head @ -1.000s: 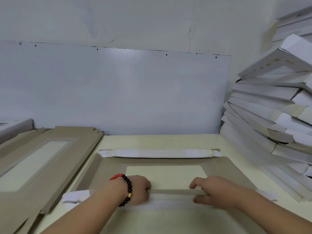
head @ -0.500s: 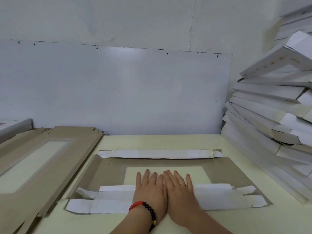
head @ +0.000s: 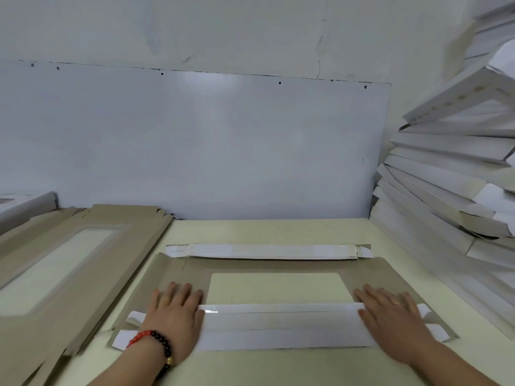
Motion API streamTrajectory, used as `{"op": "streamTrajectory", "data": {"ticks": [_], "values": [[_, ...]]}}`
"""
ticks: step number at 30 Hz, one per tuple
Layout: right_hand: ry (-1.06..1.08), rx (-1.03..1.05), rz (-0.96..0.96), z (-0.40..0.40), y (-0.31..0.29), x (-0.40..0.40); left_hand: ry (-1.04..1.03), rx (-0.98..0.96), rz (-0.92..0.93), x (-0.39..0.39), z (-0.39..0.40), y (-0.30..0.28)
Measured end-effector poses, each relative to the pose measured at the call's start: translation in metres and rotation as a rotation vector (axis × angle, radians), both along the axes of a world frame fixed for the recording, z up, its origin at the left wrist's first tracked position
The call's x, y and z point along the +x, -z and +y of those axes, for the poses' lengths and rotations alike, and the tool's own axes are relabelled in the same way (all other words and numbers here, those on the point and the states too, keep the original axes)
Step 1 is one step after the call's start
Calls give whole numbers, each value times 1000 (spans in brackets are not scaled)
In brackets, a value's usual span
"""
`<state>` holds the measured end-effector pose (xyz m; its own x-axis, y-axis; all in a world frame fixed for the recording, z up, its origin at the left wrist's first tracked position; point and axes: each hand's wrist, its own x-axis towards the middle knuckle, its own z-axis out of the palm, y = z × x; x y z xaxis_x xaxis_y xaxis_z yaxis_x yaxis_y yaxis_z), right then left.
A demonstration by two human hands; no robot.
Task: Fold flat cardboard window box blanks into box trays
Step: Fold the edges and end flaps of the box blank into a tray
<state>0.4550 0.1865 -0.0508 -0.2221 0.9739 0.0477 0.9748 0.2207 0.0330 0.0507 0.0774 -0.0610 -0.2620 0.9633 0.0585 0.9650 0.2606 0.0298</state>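
Flat, fingers straight, left hand (head: 174,316) and right hand (head: 391,316) press the folded flap (head: 281,325).

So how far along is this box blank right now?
Done: the far flap and near flap are both folded over, white side up. In hand: the left hand and right hand press flat on the near flap's ends. Left: the end tabs still lie flat.

red-and-black bead bracelet (head: 156,344), finger rings (head: 166,302)
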Motion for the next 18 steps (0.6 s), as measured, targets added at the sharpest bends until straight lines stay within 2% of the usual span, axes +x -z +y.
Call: {"op": "streamTrajectory", "data": {"ticks": [3,5,6,7,10,13,15,18], "values": [[131,74,29,2,2,19,-76,36,11,-9,-4,-5],[207,193,67,-2,0,21,-94,144,23,-11,-6,-13],[196,268,95,-4,-3,19,-36,217,51,-9,-8,-18],[134,346,134,-6,-3,17,61,276,91,-6,-10,-21],[-212,552,42,-14,-5,7,394,420,209,11,-15,-27],[-395,355,108,-21,-9,-9,508,285,50,26,-16,-19],[-390,172,86,-20,-5,-19,400,117,-62,30,-13,-13],[-294,-28,-20,-8,-4,-28,209,-86,-129,35,-1,-20]]}}
